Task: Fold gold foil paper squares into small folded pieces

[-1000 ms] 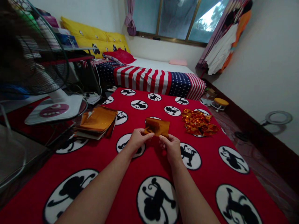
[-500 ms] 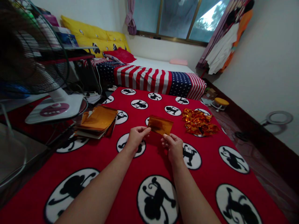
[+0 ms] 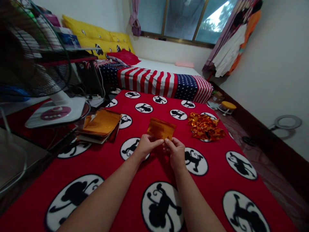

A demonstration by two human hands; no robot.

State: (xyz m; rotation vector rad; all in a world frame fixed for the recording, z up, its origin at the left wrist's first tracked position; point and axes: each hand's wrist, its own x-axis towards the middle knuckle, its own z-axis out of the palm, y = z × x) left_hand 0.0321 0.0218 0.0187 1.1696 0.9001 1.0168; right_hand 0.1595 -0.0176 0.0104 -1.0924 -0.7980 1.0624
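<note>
A shiny orange-gold foil sheet point(image 3: 161, 128) is held up in front of me, just above a red cloth point(image 3: 135, 206) printed with monkeys in white circles. My left hand point(image 3: 147, 145) pinches its lower edge, the thumb stretched towards the middle. Close beside it, my right hand point(image 3: 174, 149) grips the same edge further right, fingertips almost meeting the left thumb. To the left lies a stack of similar foil sheets point(image 3: 102, 121), with paler sheets underneath. On the right sits a heap of crumpled or folded shiny foil pieces point(image 3: 204, 127).
A fan point(image 3: 58, 111) stands at the left beside a small table. Beyond the cloth is a bed with a striped and starred cover point(image 3: 149, 80). A yellow stool point(image 3: 228, 105) stands on the floor at the right, near the wall.
The foil sheet has shifted slightly left and now shows more of its face. My hands have come together along its lower edge, with the left thumb moved inward.
</note>
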